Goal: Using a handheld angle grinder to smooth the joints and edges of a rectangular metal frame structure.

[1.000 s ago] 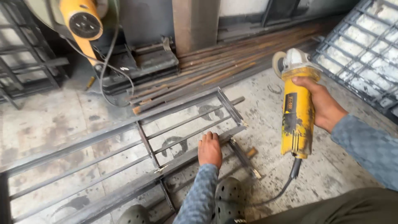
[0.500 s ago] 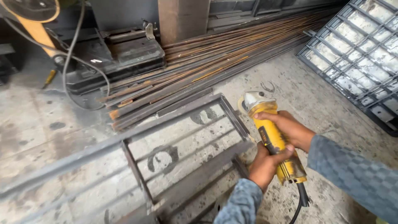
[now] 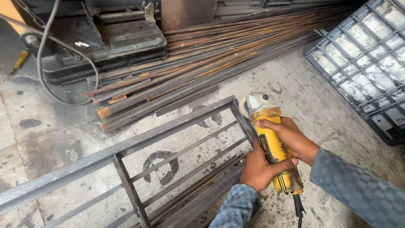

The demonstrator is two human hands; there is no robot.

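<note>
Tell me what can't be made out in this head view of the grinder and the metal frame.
Head view only:
- Angle grinder: its disc is hidden under the guard, so contact with the metal frame cannot be told.
- Its cable is cut off by the bottom edge.
- Left hand and right hand cover the switch.
- Frame's left end runs off the picture.
- Chop saw is cut by the top edge.
</note>
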